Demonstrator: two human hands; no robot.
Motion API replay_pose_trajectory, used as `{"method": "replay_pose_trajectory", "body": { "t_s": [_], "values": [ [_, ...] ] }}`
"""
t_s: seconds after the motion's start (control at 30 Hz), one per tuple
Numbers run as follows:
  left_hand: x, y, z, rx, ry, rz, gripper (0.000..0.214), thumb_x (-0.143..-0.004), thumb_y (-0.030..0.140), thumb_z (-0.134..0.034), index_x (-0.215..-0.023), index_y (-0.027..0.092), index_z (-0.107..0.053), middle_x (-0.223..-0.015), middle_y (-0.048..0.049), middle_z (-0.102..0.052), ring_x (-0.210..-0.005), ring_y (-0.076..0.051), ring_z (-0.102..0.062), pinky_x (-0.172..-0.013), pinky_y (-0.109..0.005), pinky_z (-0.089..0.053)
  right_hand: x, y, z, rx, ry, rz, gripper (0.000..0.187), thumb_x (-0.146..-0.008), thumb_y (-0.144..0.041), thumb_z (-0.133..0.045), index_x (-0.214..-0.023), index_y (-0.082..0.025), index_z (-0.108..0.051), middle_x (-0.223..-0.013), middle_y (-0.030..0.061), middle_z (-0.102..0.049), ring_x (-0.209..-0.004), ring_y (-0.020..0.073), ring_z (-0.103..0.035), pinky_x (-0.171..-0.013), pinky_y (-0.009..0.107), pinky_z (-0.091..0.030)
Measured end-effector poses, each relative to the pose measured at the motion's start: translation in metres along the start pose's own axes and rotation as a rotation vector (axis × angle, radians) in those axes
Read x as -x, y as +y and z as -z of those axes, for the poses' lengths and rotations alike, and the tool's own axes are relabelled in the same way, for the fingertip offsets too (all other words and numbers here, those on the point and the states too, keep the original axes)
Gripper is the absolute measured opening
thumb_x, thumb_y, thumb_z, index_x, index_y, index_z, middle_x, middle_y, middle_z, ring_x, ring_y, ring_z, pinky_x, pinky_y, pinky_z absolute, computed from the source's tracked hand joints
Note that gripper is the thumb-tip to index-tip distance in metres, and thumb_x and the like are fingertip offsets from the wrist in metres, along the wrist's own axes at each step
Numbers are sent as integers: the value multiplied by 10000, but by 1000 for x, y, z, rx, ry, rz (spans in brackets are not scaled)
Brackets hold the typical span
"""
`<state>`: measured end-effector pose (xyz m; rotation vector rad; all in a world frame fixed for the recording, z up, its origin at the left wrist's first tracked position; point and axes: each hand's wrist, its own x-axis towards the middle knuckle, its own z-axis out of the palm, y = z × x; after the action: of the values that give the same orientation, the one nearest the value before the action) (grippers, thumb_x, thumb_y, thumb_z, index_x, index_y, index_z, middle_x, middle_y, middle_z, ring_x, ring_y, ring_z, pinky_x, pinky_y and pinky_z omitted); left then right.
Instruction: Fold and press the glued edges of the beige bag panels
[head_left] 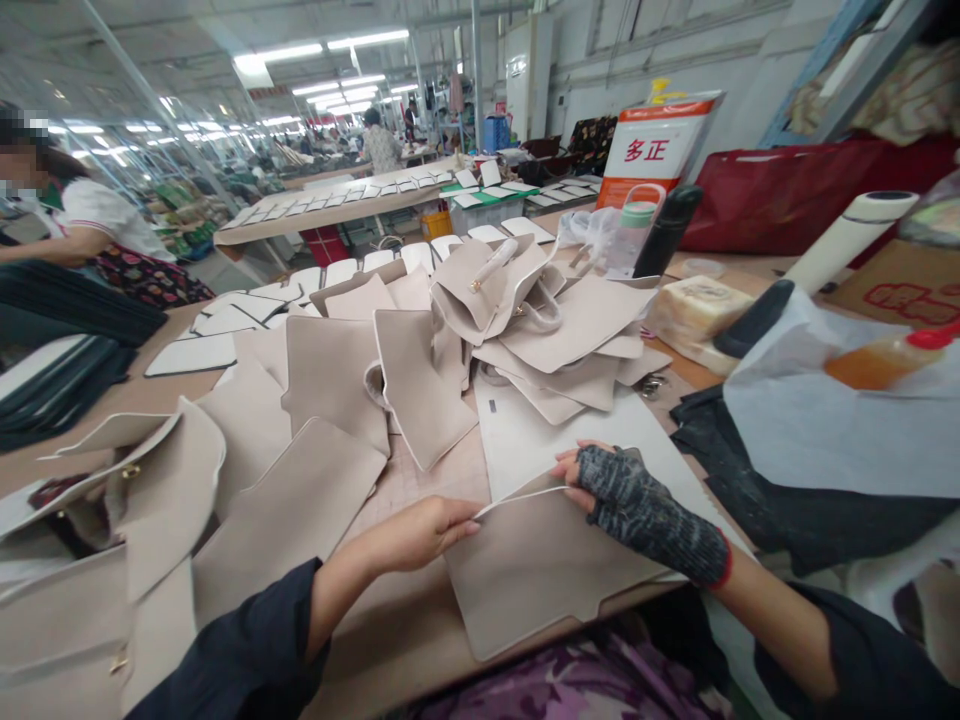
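Note:
A beige leather panel (540, 570) lies at the table's front edge, its pale far edge lifted a little. My left hand (420, 530) is bare and pinches that edge at its left corner. Farther right along the same edge, my right hand (622, 500), in a grey fingerless knit glove with a red cuff, has its fingers closed on the panel. Beneath and beyond it is a white sheet (600, 440). Just past my hands stands a folded beige panel (420, 390) with a handle loop beside it. A stack of beige panels (562, 350) rests on the white sheet.
Partly made beige bag pieces (165, 480) with gold clasps spread over the left. White dark-edged panels (195, 352) line the far left. At right are a black bottle (667, 232), a white flask (855, 235), an orange-and-white can (652, 150) and a glue bottle (885, 360). A co-worker (97, 220) sits left.

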<state>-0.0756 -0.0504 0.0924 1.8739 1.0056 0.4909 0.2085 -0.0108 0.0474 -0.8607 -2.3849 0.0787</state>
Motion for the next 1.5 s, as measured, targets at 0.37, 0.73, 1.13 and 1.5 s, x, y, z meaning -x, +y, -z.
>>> {"method": "replay_pose_trajectory", "body": {
  "t_s": [0.37,0.73,1.13,1.5],
  "values": [
    [-7,2,1,-75,-152,83,335,-863,447,-451,-808,206,-677,-756,-33,-681,-672,-172,-596,-661,-222,-452,-11,-10,5,45,-20,9,189,-885,-212,-405,-872,-158,-586,-848,86,-647,-877,240,-594,-882,435,-449],
    [-34,6,-24,-234,-78,132,294,-893,309,-392,-963,154,-632,-878,-47,-666,-788,-169,-577,-737,-238,-438,-19,-21,1,70,26,40,150,-851,-173,-422,-882,-162,-569,-841,82,-637,-845,231,-579,-840,402,-444],
    [-36,3,-31,-14,43,201,281,-805,253,-443,-879,120,-679,-759,-38,-649,-687,-151,-558,-629,-219,-430,-22,-23,2,135,-29,41,147,-846,-183,-439,-868,-160,-582,-843,92,-625,-855,245,-561,-824,407,-448],
    [-27,9,-30,-64,103,244,289,-775,221,-440,-895,143,-691,-818,-45,-702,-757,-180,-615,-672,-239,-452,-21,-13,24,220,-84,-58,157,-794,-209,-589,-936,-161,-638,-838,93,-643,-815,288,-596,-825,496,-446]
  ]
}}
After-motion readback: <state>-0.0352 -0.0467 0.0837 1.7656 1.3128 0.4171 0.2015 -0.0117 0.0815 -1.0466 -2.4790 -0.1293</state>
